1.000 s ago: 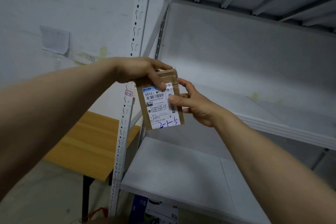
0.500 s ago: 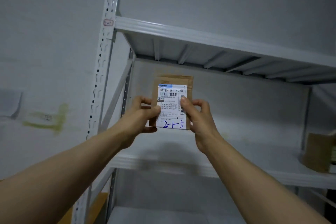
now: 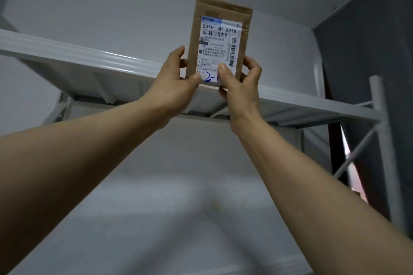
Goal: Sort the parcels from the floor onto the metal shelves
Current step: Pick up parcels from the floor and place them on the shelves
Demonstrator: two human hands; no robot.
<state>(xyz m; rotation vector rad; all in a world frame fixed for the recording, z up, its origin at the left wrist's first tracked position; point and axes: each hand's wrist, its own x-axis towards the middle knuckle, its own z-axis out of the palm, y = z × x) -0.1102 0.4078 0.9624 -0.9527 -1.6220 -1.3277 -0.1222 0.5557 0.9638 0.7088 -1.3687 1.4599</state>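
Observation:
A small brown cardboard parcel (image 3: 220,20) with a white shipping label and blue handwriting stands upright at the front edge of the top metal shelf (image 3: 89,57). My left hand (image 3: 173,83) pinches its lower left corner between thumb and fingers. My right hand (image 3: 240,83) pinches its lower right corner, thumb across the label. The parcel's bottom edge is hidden behind my thumbs, so I cannot tell whether it rests on the shelf. Both arms reach up from the bottom of the view.
The white shelf's right upright post (image 3: 380,118) and a diagonal brace (image 3: 355,154) stand at the right, beside a dark grey wall (image 3: 368,40). A white wall lies behind the shelf. The top shelf's ribbed underside (image 3: 102,89) shows below its edge.
Both hands have lifted the parcel from the level of the lower shelf bay up to the top shelf's front edge. The view has tilted upward and to the right.

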